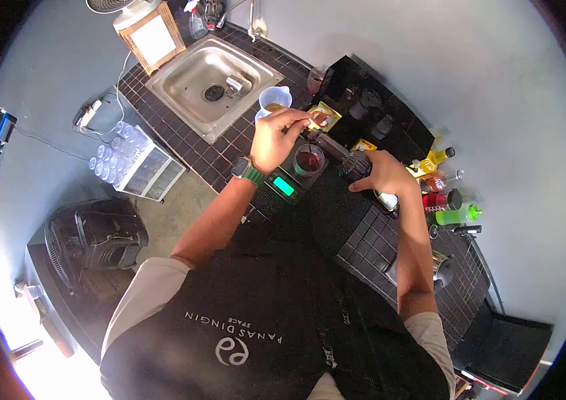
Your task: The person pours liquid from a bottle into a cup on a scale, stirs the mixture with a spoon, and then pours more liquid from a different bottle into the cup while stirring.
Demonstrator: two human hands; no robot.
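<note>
My right hand is wrapped around a ribbed glass bottle, which lies tilted with its narrow end toward my left hand. The fingers of my left hand are pinched together by that narrow end; what they hold is too small to make out. Below the bottle, a clear glass with dark red contents stands on a digital scale whose display glows green. A translucent measuring jug with some brownish liquid is just beyond my left hand. Close by lies a yellow packet.
A steel sink is set in the black tiled counter at the far left. Along the wall on the right stand several bottles, including a yellow one and a green one. A white rack with clear bottles stands left of the counter.
</note>
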